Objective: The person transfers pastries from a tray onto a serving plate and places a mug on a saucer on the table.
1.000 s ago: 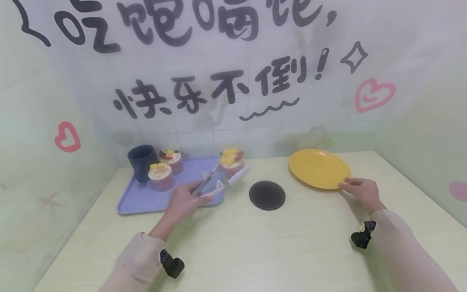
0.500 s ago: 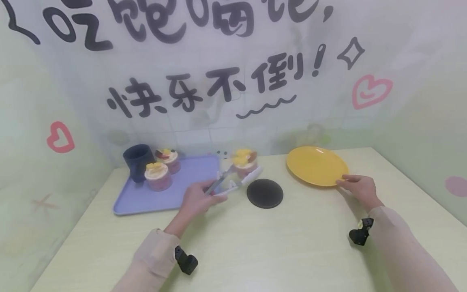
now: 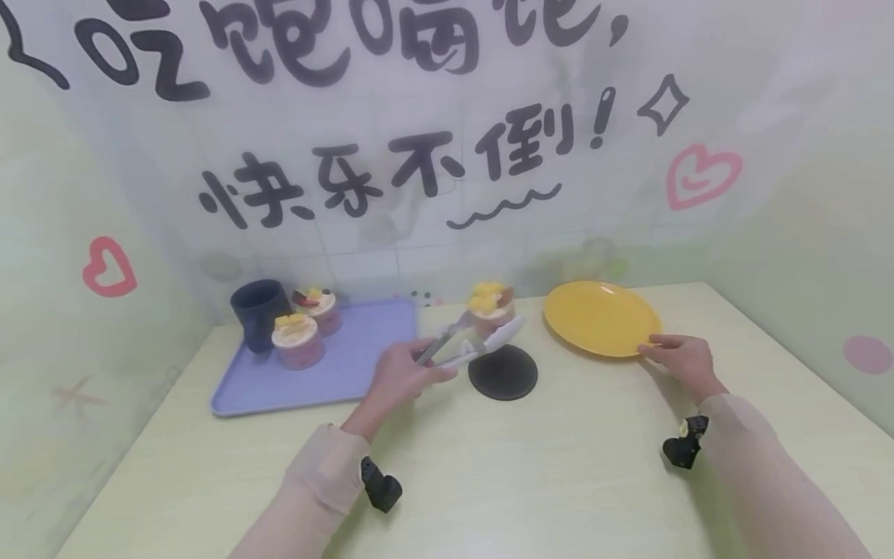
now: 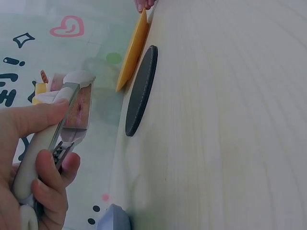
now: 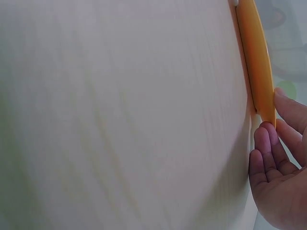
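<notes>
My left hand (image 3: 403,376) grips a pair of tongs (image 4: 43,139) with pale handles. Between the tongs' ends is a dessert cup (image 3: 492,309) topped with cream and yellow fruit pieces, held up off the table. In the left wrist view the cup's clear side (image 4: 77,111) shows pink layers. Just beneath and in front of it lies a round black coaster (image 3: 503,373). At the right, my right hand (image 3: 683,361) pinches the near right rim of a yellow plate (image 3: 602,318), thumb above and fingers below in the right wrist view.
A blue-purple tray (image 3: 370,341) lies at the left, bearing a dark blue mug (image 3: 260,310) and two more dessert cups, one in front (image 3: 298,341) and one behind (image 3: 320,310). A printed wall (image 3: 391,233) stands along the table's back edge.
My left hand has carried the tongs and dessert cup rightward, from over the tray's right edge to behind the coaster. The right hand stays on the plate rim.
</notes>
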Motion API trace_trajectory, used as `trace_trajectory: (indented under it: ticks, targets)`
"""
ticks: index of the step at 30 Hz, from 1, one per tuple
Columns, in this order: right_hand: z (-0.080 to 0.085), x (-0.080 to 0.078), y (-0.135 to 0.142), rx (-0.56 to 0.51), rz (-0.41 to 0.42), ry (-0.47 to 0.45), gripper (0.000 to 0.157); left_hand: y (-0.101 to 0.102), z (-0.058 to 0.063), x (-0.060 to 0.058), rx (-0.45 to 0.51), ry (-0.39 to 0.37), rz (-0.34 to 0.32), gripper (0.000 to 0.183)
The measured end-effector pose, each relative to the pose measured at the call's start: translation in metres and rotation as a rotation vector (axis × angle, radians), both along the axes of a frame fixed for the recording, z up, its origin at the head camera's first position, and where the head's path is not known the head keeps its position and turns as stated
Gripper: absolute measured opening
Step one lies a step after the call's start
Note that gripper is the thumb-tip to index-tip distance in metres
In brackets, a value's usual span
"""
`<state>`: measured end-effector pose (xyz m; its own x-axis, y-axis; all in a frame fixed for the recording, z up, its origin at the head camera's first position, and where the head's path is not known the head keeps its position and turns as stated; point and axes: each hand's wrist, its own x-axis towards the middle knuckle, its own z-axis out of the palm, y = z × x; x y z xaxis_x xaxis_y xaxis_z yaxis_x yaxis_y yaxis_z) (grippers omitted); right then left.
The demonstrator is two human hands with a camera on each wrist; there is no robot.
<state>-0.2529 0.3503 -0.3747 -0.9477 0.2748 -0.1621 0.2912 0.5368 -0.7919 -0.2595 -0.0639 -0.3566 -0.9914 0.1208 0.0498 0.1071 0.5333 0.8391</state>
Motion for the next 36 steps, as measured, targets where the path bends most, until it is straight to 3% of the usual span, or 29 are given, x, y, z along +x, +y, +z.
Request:
trace_trajectory:
  ticks: [17,27,36]
  targets:
    - [-0.001,0.000,0.000,-0.003,-0.008,-0.005,0.067,0.033,-0.003,-0.017,0.004,0.025,-0.095,0.057]
    - [-0.002,-0.002,0.003,-0.009,-0.005,0.010,0.067,0.054,0.005,-0.021,-0.012,0.054,-0.143,0.050]
    - [-0.002,-0.002,0.002,0.011,-0.008,0.041,0.065,0.073,0.007,-0.027,-0.056,0.073,-0.145,0.029]
